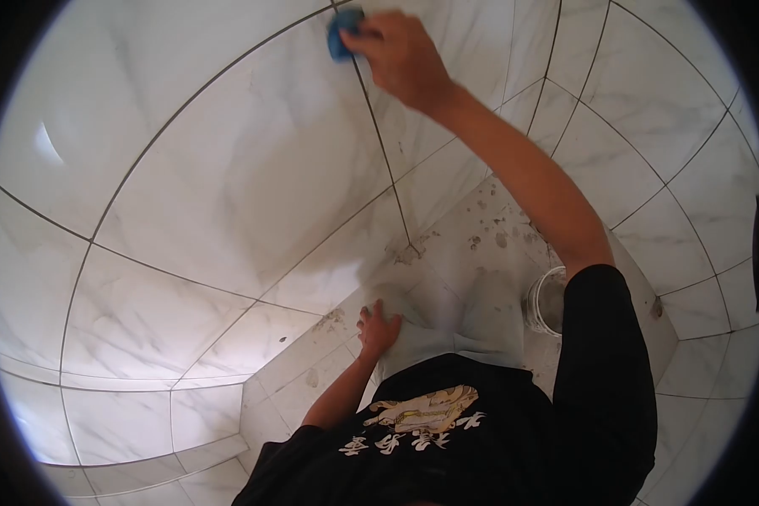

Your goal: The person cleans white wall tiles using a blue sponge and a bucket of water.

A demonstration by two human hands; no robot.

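High on the marbled white tile wall (228, 152), my right hand (401, 59) is closed on a small blue sponge-like pad (344, 35). The pad lies at a dark joint between tiles, near where joints cross at the top; the hand is slightly blurred, and the pad's exact kind is hard to make out. Down by my thigh, my left hand (380, 329) is open with its fingers apart, resting against the light trousers (455, 337). It holds nothing.
A whitish bucket (548, 302) stands on the floor to my right, partly hidden by my arm and sleeve. Dirty smudges and dark spots mark the floor (481, 232) at the wall's foot. Another tiled wall (624, 143) meets this one at the right.
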